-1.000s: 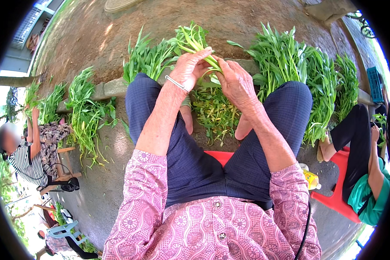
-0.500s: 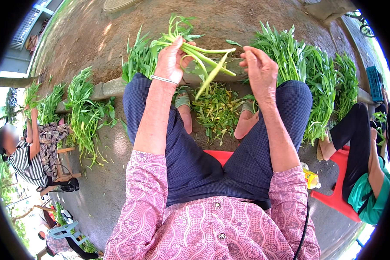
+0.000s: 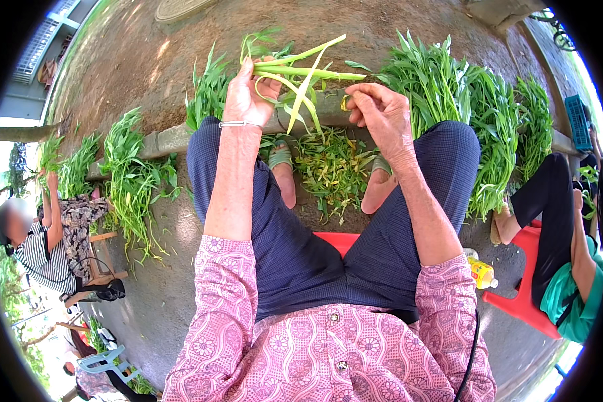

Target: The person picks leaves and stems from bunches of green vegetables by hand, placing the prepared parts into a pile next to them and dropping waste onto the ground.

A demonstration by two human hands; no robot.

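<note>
My left hand [image 3: 248, 97], with a bracelet at the wrist, is closed round several long green stalks of water spinach [image 3: 301, 71]. Their pale stems stick out to the right, and some bend down below the hand. My right hand [image 3: 384, 119] is beside the stem ends, its fingers pinching a small yellow leaf [image 3: 345, 102]. Below both hands, between my feet, lies a heap of plucked green and yellow leaves [image 3: 333, 164].
Leafy bunches rest along a stone kerb [image 3: 171, 139], with a large bunch [image 3: 429, 87] to the right and another [image 3: 124, 154] to the left. A yellow-labelled bottle [image 3: 482, 275] lies by a red stool [image 3: 530, 268]. People sit on both sides; a blue crate [image 3: 578, 122] stands far right.
The stalks have turned in my left hand, which has shifted slightly left. My right hand has come lower and left, and a small yellow leaf now shows in its fingers.
</note>
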